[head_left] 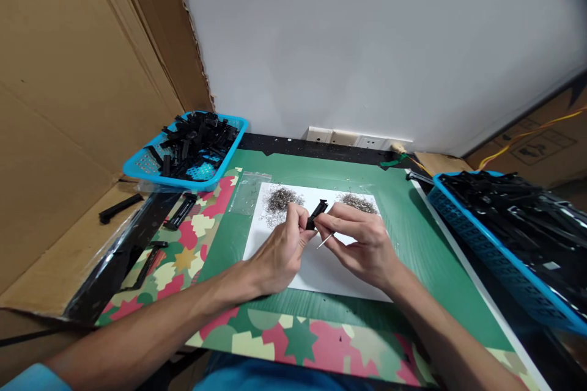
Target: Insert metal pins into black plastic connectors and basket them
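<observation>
Over a white sheet of paper [330,278], my left hand [287,250] is closed around the lower end of a small black plastic part [318,211], which tilts up and to the right. Close beside it, my right hand [360,241] pinches a thin metal tool, perhaps tweezers [325,240], that points down and left from the fingers. The fingertips of both hands meet at the part, so the exact contact is hidden. Behind the hands lie two piles of tiny metal pieces, a left pile [280,200] and a right pile [356,202].
A blue basket [208,185] of black plastic parts stands at the back left, and another blue basket [509,263] at the right. Several loose black parts [181,211] lie at the left. A clear plastic bag [250,192] rests by the paper. Wall sockets [348,138] line the back edge.
</observation>
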### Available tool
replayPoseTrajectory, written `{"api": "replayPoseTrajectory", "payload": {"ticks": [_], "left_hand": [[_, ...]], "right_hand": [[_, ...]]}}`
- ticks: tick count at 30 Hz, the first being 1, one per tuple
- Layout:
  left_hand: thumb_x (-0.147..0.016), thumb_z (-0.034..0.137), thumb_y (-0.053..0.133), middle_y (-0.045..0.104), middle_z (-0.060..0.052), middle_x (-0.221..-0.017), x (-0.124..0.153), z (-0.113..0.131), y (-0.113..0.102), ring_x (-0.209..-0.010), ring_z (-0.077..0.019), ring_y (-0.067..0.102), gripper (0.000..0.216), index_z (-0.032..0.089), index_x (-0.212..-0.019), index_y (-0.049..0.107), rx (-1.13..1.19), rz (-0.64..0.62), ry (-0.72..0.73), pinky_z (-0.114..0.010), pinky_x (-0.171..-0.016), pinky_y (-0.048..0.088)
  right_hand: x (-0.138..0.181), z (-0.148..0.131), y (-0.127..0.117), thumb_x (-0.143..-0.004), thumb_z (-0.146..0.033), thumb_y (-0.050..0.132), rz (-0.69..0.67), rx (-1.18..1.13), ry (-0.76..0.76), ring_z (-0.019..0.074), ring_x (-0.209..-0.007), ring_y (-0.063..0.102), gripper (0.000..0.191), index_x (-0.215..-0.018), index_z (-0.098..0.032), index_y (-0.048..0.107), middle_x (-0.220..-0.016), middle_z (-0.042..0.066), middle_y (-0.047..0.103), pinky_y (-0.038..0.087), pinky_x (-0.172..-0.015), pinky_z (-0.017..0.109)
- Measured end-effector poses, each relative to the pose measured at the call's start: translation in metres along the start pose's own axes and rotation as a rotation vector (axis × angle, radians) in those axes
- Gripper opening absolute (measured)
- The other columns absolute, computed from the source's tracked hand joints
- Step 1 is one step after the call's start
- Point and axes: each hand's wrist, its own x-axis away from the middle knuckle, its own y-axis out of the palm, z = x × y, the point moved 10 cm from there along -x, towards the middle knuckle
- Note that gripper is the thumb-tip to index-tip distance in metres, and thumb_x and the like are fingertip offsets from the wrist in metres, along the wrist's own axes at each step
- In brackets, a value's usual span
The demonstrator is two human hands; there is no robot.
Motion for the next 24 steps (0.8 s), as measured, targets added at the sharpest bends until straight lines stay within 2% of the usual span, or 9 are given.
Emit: {"api": "replayPoseTrajectory", "payload": {"ticks": [5,9,15,19,24], "left_hand": [[-0.111,0.023,0.043,0.04,0.001,-0.096,-0.001,0.0,-0.004,-0.079,-0.0157,0.042,0.016,0.026,-0.104,0.029,-0.012,0.037,-0.007,-0.032,-0.07,0.037],[-0.112,0.025,0.044,0.039,0.001,-0.095,-0.001,0.0,-0.004,-0.076,-0.0152,0.04,0.018,0.026,-0.104,0.029,0.008,0.04,0.015,-0.032,-0.068,0.036],[-0.113,0.03,0.043,0.039,0.001,-0.097,-0.001,0.004,-0.001,-0.078,-0.0156,0.042,0.018,0.026,-0.103,0.028,0.079,0.011,0.015,-0.033,-0.067,0.037],[-0.114,0.032,0.041,0.039,0.0,-0.099,0.0,0.006,0.005,-0.077,-0.0144,0.043,0.018,0.027,-0.103,0.027,0.116,-0.052,0.015,-0.031,-0.066,0.04],[-0.114,0.036,0.044,0.049,-0.001,-0.103,0.001,0.006,0.002,-0.081,-0.0151,0.053,0.014,0.027,-0.112,0.033,0.012,-0.032,0.032,-0.032,-0.071,0.048]], "right_hand": [[0.003,0.0,-0.002,-0.103,-0.011,0.056,-0.011,0.079,-0.044,0.0165,-0.068,0.055,0.023,-0.104,-0.02,0.077,-0.077,0.004,0.061,0.043,-0.062,0.03],[0.002,0.003,-0.009,-0.1,-0.009,0.062,0.005,0.044,-0.032,0.0171,-0.073,0.06,0.022,-0.11,-0.021,0.078,-0.083,0.004,0.066,0.047,-0.066,0.03],[0.001,0.01,-0.019,-0.098,-0.012,0.069,-0.012,0.03,-0.005,0.0194,-0.079,0.065,0.031,-0.126,-0.024,0.076,-0.092,0.005,0.071,0.052,-0.071,0.033],[0.001,0.005,-0.018,-0.101,-0.011,0.069,-0.025,0.04,-0.074,0.0196,-0.082,0.065,0.018,-0.109,-0.023,0.079,-0.091,0.006,0.072,0.052,-0.073,0.033],[0.002,0.002,-0.017,-0.104,-0.007,0.061,-0.035,0.058,-0.093,0.0189,-0.081,0.064,0.023,-0.103,-0.022,0.079,-0.089,0.007,0.07,0.051,-0.071,0.032]]}}
